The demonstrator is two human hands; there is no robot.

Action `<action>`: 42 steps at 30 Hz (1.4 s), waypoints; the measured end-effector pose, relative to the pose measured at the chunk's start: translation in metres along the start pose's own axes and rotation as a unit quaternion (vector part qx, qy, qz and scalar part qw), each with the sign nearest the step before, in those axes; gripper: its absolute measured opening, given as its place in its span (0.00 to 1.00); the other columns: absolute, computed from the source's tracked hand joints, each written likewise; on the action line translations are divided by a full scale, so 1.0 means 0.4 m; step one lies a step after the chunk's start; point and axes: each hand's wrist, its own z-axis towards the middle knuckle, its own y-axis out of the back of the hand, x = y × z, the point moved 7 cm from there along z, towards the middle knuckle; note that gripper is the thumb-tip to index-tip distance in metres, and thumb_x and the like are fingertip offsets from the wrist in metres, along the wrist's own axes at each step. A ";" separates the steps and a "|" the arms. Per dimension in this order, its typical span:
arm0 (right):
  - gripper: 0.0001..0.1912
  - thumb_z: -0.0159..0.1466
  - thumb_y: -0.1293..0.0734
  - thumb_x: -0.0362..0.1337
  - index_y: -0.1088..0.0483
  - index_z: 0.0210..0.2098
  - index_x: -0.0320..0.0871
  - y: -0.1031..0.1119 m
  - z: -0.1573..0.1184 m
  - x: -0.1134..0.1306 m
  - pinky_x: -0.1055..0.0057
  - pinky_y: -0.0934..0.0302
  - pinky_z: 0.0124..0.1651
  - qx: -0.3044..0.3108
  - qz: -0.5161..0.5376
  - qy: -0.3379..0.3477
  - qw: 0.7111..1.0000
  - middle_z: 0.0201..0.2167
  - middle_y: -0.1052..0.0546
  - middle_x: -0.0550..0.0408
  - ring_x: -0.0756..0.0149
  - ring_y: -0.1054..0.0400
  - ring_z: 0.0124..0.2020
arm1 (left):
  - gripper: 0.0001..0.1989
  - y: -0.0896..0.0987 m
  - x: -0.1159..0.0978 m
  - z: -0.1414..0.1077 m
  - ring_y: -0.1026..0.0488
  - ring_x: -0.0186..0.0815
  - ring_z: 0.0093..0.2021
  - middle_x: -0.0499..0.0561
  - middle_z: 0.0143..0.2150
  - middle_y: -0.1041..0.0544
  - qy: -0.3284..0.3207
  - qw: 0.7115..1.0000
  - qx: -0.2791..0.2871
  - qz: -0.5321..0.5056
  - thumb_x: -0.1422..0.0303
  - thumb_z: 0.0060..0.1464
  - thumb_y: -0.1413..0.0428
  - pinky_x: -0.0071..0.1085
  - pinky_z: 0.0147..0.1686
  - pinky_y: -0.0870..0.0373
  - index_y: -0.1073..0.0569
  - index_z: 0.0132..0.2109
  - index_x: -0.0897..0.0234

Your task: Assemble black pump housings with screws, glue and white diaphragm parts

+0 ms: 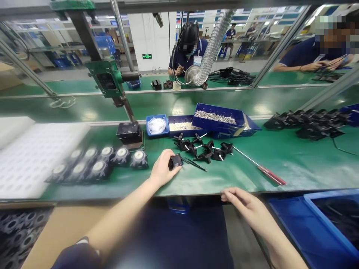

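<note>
My left hand is closed around a black plastic housing on the green bench top. Thin black wires run from the housing to the right. Near the bench's front edge hangs my right hand, its fingers curled with thumb and fingertips close together; whether anything small is between them cannot be made out. Several small black parts with white pins lie behind the housing. A screwdriver with a red handle rests to their right.
Blue bins hold screws, small pale pieces and white rings. Black parts with round pale centres stand at left beside white foam. A green press rises behind a black block. People work opposite.
</note>
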 end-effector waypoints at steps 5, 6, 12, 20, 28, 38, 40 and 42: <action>0.27 0.68 0.39 0.60 0.29 0.42 0.40 -0.010 0.019 0.000 0.74 0.38 0.49 -0.013 0.001 0.009 1.000 0.39 0.27 0.51 0.65 0.32 0.42 | 0.20 0.018 0.000 -0.009 0.32 0.46 0.54 0.57 0.52 0.32 -0.005 1.000 0.012 -0.019 0.68 0.53 0.38 0.44 0.53 0.32 0.35 0.50 0.60; 0.28 0.68 0.39 0.60 0.29 0.41 0.40 -0.015 0.021 -0.001 0.74 0.38 0.48 -0.011 0.000 0.012 1.000 0.39 0.27 0.52 0.65 0.32 0.42 | 0.19 0.021 0.001 -0.011 0.31 0.46 0.53 0.57 0.52 0.31 -0.004 1.000 0.014 -0.021 0.68 0.53 0.38 0.44 0.53 0.32 0.35 0.50 0.60; 0.28 0.68 0.41 0.61 0.29 0.39 0.40 -0.020 0.052 0.007 0.74 0.39 0.46 -0.032 -0.031 0.031 0.999 0.36 0.27 0.53 0.67 0.32 0.39 | 0.20 0.033 0.008 -0.016 0.31 0.44 0.52 0.55 0.49 0.31 -0.014 0.999 0.033 -0.028 0.66 0.51 0.37 0.41 0.51 0.31 0.36 0.49 0.60; 0.28 0.70 0.43 0.58 0.29 0.36 0.39 -0.072 0.103 0.059 0.75 0.39 0.41 -0.024 -0.036 0.077 0.996 0.34 0.27 0.53 0.68 0.32 0.36 | 0.20 0.023 -0.001 -0.001 0.31 0.44 0.52 0.56 0.48 0.32 -0.054 0.998 0.034 -0.030 0.68 0.50 0.38 0.42 0.52 0.32 0.37 0.47 0.61; 0.25 0.70 0.42 0.55 0.28 0.34 0.39 -0.109 0.136 0.091 0.77 0.41 0.35 -0.024 -0.054 0.099 0.993 0.30 0.29 0.53 0.71 0.35 0.30 | 0.23 0.024 0.002 -0.004 0.35 0.46 0.60 0.56 0.49 0.31 -0.096 0.993 0.034 -0.054 0.70 0.48 0.38 0.44 0.58 0.34 0.37 0.50 0.60; 0.24 0.69 0.42 0.50 0.29 0.51 0.37 0.291 0.091 -0.023 0.65 0.45 0.61 -0.378 -0.362 0.103 0.846 0.51 0.31 0.44 0.59 0.38 0.55 | 0.19 0.025 0.005 -0.013 0.31 0.44 0.54 0.57 0.51 0.33 -0.095 0.993 0.036 -0.060 0.70 0.49 0.38 0.43 0.54 0.31 0.34 0.49 0.60; 0.27 0.68 0.40 0.49 0.32 0.56 0.36 0.347 0.097 -0.079 0.60 0.48 0.61 -0.375 -0.397 0.068 0.835 0.56 0.35 0.42 0.53 0.42 0.58 | 0.19 0.024 0.004 -0.011 0.32 0.44 0.55 0.57 0.51 0.32 -0.092 0.994 0.034 -0.055 0.70 0.49 0.38 0.43 0.54 0.32 0.34 0.48 0.60; 0.27 0.68 0.39 0.48 0.34 0.59 0.37 0.381 0.107 -0.132 0.59 0.46 0.56 -0.359 -0.426 0.039 0.830 0.56 0.35 0.41 0.51 0.40 0.56 | 0.19 0.023 0.005 -0.008 0.32 0.44 0.56 0.58 0.53 0.32 -0.089 0.994 0.035 -0.054 0.70 0.49 0.39 0.44 0.54 0.32 0.35 0.48 0.60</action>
